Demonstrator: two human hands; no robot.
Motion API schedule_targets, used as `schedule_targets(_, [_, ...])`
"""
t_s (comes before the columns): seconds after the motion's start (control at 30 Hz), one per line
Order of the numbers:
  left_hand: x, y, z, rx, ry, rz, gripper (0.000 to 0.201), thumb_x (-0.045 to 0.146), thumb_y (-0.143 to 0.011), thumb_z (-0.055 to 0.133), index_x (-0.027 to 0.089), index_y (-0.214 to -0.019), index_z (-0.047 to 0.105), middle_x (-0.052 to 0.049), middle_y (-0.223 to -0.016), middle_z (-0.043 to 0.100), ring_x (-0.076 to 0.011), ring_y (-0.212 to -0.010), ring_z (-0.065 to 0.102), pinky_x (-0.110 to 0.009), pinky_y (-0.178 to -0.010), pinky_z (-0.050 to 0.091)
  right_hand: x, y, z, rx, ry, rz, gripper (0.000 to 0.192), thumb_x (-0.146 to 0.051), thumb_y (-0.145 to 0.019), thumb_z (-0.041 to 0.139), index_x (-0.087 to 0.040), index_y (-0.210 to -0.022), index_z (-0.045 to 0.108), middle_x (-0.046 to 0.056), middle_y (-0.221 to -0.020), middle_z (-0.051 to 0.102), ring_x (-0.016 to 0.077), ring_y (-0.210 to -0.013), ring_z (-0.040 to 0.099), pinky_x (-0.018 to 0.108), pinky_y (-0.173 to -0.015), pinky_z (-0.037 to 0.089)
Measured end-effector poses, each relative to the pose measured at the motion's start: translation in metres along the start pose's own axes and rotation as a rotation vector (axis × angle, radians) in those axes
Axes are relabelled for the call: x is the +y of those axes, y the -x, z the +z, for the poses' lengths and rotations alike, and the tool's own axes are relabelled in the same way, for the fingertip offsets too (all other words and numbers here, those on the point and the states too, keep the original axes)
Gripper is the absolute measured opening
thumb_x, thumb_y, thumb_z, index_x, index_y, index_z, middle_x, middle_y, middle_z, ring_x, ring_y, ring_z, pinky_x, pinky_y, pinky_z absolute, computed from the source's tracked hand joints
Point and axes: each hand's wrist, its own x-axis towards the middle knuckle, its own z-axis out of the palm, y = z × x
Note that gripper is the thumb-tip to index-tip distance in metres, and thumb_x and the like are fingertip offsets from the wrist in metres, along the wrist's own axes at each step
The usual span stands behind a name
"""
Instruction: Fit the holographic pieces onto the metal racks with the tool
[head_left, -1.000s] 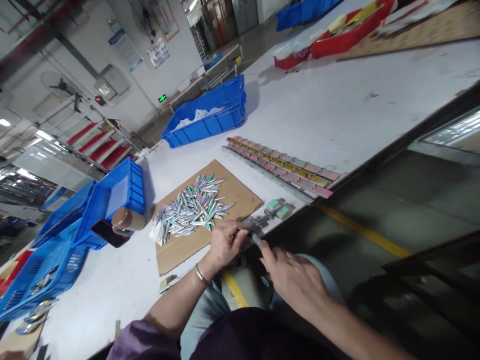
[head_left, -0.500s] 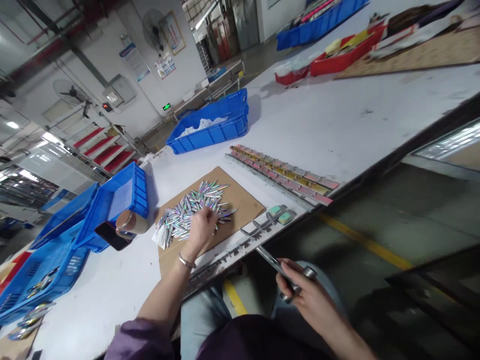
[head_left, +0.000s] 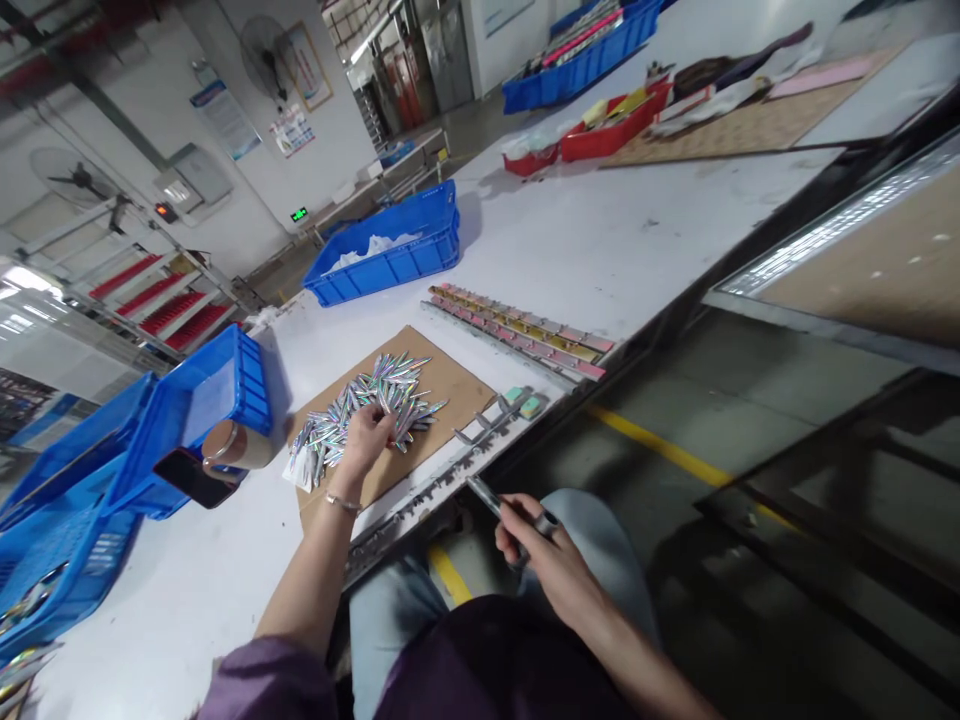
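Head view first: beyond the left hand [head_left: 365, 432] a blue crate [head_left: 386, 250] on the white table [head_left: 637, 230] holds white sheets or bags, and to the left of that hand a tilted blue bin [head_left: 199, 410] leans on other blue bins, its contents hard to make out. Far off past the right hand [head_left: 551, 565], red trays [head_left: 600, 125] carry yellow and pink pieces. The left hand rests on a heap of iridescent metal strips [head_left: 390, 390] lying on a cardboard sheet [head_left: 442, 395], fingers curled down into the pile; whether they pinch a strip cannot be told. The right hand, over the lap and off the table edge, is closed around a slim metal tool [head_left: 491, 498] whose tip points toward the table. Beyond both hands lies a row of pink and yellow strips [head_left: 525, 330].
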Motion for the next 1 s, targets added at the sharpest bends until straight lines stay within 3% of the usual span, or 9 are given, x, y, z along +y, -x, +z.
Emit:
schedule_targets(0.13, [-0.010,0.042,0.027,-0.091,0.452,0.231,0.036,0.053,-0.093,0.058,0.017,-0.094,0.057,-0.003,-0.074,0.068,-0.0157,-0.066,0.066,-0.030,-0.069,0.056,0.003,-0.010,0.006,-0.018,0.344,-0.175,0.040,-0.059,-0.095,0.054,-0.022,-0.109,0.060,0.001,-0.070,0.066,0.0191,-0.062,0.061,0.031,-0.061,0.047])
schedule_targets(0.33, [-0.016,0.064,0.050,-0.049,0.290,0.482,0.036,0.049,-0.098,0.055,0.016,-0.087,0.066,-0.005,-0.082,0.068,-0.0160,-0.079,0.063,-0.030,-0.079,0.051,0.011,-0.012,0.014,0.106,1.186,-0.575,0.029,-0.025,-0.100,0.048,-0.024,-0.126,0.061,0.007,-0.090,0.074,0.0240,-0.080,0.070,0.033,-0.068,0.045])
schedule_targets(0.47, [-0.013,0.064,0.048,-0.051,0.193,0.526,0.032,0.046,-0.098,0.056,0.018,-0.087,0.067,-0.005,-0.083,0.070,-0.0162,-0.077,0.063,-0.029,-0.076,0.051,0.014,-0.011,0.014,0.136,1.388,-0.643,0.030,-0.021,-0.100,0.047,-0.020,-0.126,0.063,0.009,-0.083,0.072,0.0242,-0.074,0.068,0.034,-0.067,0.044])
schedule_targets(0.57, [-0.013,0.065,0.048,-0.029,0.143,0.575,0.028,0.042,-0.099,0.056,0.019,-0.088,0.067,-0.005,-0.084,0.071,-0.0163,-0.078,0.064,-0.029,-0.076,0.051,0.011,-0.010,0.010,0.088,1.150,-0.576,0.031,-0.026,-0.100,0.047,-0.024,-0.128,0.060,0.008,-0.094,0.074,0.0249,-0.081,0.069,0.034,-0.069,0.046])
schedule_targets(0.63, [-0.012,0.067,0.048,-0.020,0.126,0.619,0.025,0.038,-0.100,0.056,0.019,-0.088,0.067,-0.005,-0.085,0.071,-0.0159,-0.078,0.065,-0.029,-0.076,0.051,0.009,-0.007,0.008,0.086,0.857,-0.435,0.029,-0.035,-0.099,0.050,-0.026,-0.123,0.061,0.007,-0.094,0.074,0.0244,-0.081,0.069,0.034,-0.069,0.047])
schedule_targets(0.77, [-0.009,0.067,0.046,-0.035,0.071,0.664,0.023,0.036,-0.101,0.056,0.019,-0.090,0.068,-0.004,-0.085,0.071,-0.0151,-0.079,0.065,-0.028,-0.076,0.051,0.007,-0.004,0.007,0.041,0.011,0.009,0.030,-0.053,-0.091,0.061,-0.024,-0.096,0.062,-0.001,-0.066,0.060,0.0165,-0.058,0.054,0.028,-0.056,0.043])
schedule_targets(0.87, [-0.006,0.066,0.045,-0.062,0.012,0.684,0.023,0.036,-0.101,0.055,0.019,-0.091,0.068,-0.005,-0.086,0.071,-0.0153,-0.080,0.065,-0.028,-0.076,0.051,0.010,-0.009,0.008,-0.062,-0.555,0.353,0.033,-0.052,-0.085,0.069,-0.020,-0.082,0.061,-0.004,-0.062,0.050,0.0094,-0.049,0.042,0.021,-0.047,0.033])
schedule_targets(0.93, [-0.005,0.066,0.044,-0.060,0.010,0.696,0.023,0.035,-0.101,0.055,0.019,-0.092,0.068,-0.005,-0.086,0.071,-0.0152,-0.080,0.065,-0.028,-0.076,0.051,0.014,-0.014,0.010,-0.177,-0.743,0.451,0.032,-0.048,-0.083,0.071,-0.017,-0.089,0.065,-0.005,-0.062,0.046,0.0067,-0.046,0.038,0.018,-0.046,0.031])
schedule_targets(1.0, [-0.006,0.066,0.044,-0.053,0.018,0.698,0.021,0.034,-0.101,0.055,0.020,-0.091,0.067,-0.004,-0.086,0.071,-0.0149,-0.080,0.065,-0.027,-0.075,0.051,0.016,-0.018,0.014,-0.236,-0.765,0.431,0.035,-0.049,-0.084,0.069,-0.017,-0.097,0.067,-0.006,-0.062,0.045,0.0063,-0.046,0.036,0.018,-0.046,0.030])
